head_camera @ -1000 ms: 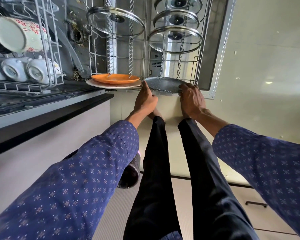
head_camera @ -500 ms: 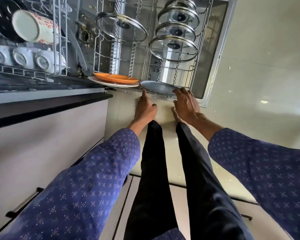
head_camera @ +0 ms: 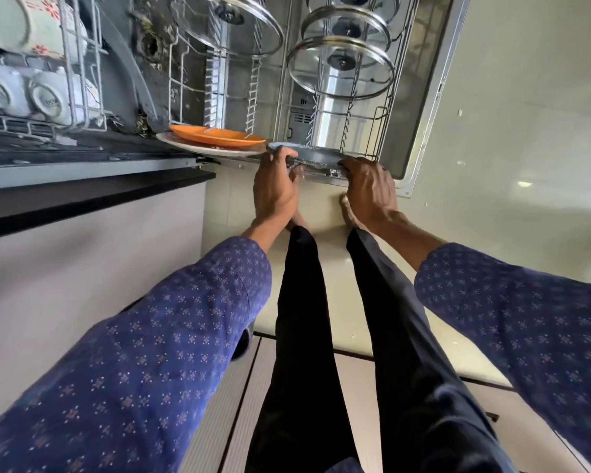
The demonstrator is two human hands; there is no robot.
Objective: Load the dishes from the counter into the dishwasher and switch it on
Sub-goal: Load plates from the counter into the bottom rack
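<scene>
The dishwasher's lower rack (head_camera: 379, 131) is pulled out over the open door (head_camera: 434, 97). A grey speckled plate (head_camera: 318, 152) stands at the rack's front. Beside it on the left are an orange plate (head_camera: 215, 136) and a white plate (head_camera: 202, 147). My left hand (head_camera: 277, 189) curls its fingers over the rack's front rail at the grey plate's left edge. Over the same rail, by the plate's right edge, my right hand (head_camera: 369, 189) has its fingers curled. Glass lids (head_camera: 342, 68) stand in the rack's tines.
The upper rack (head_camera: 82, 73) at the left holds a floral mug (head_camera: 21, 25) and white cups (head_camera: 48, 97). A dark counter edge (head_camera: 93, 196) runs at the left. My legs and feet stand on the pale floor (head_camera: 509, 165) right below the door.
Both hands had drawn slightly back from the grey plate with fingers loose. They have since moved forward and curled round the rack's front rail. The camera has moved closer.
</scene>
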